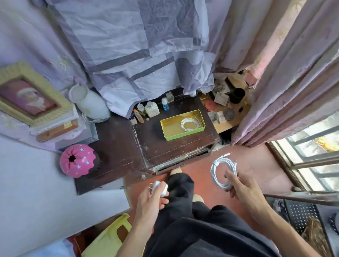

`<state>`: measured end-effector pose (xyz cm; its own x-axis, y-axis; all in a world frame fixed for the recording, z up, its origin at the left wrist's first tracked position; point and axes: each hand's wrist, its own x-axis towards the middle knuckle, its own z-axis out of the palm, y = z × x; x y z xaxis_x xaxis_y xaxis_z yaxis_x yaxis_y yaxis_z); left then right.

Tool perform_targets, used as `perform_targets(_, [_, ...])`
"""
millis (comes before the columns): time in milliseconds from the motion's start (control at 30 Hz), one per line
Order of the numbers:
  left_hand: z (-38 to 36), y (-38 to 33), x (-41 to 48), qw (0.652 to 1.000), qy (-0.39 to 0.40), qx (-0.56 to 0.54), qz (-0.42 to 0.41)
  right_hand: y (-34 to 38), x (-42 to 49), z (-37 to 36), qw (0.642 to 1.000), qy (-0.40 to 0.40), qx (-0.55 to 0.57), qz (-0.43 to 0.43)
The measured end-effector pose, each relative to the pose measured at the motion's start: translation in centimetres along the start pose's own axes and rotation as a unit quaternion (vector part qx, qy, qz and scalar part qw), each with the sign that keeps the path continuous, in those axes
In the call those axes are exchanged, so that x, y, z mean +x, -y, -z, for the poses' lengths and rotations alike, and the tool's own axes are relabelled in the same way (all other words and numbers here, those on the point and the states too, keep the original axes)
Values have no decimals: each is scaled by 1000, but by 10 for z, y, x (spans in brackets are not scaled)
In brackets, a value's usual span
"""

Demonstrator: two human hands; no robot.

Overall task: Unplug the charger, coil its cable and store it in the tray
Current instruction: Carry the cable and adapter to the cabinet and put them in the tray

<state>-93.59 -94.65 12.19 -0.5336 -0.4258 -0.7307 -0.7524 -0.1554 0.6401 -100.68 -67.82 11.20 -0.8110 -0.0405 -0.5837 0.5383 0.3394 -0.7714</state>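
Observation:
My left hand (152,200) grips a white charger block (159,188), its metal prongs pointing left. My right hand (241,185) pinches a white cable (220,171) wound into a loose coil, with one connector end sticking up to the right. Both hands hang over the red floor, in front of the dark wooden cabinet (173,147). On the cabinet top sits a yellow-green metal tray (168,126). Another coiled white cable (189,123) lies in the tray's right half.
Small bottles (151,109) stand behind the tray. A pink round ornament (77,159), a white jug (91,102) and a framed picture (22,94) are at left. Curtains hang behind and at right, by a barred window (330,160). A yellow stool (107,248) stands lower left.

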Motion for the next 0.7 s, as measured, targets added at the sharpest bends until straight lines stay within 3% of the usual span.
perform_targets(233, [24, -39, 67, 999, -8, -4, 36, 51, 56, -31, 1000, 2, -12, -15])
perform_targets(533, [3, -129, 139, 996, 79, 30, -26, 90, 111, -50, 999, -3, -12, -40])
perform_targets(700, [-17, -143, 158, 995, 97, 34, -11, 88, 158, -64, 995, 4, -8, -97])
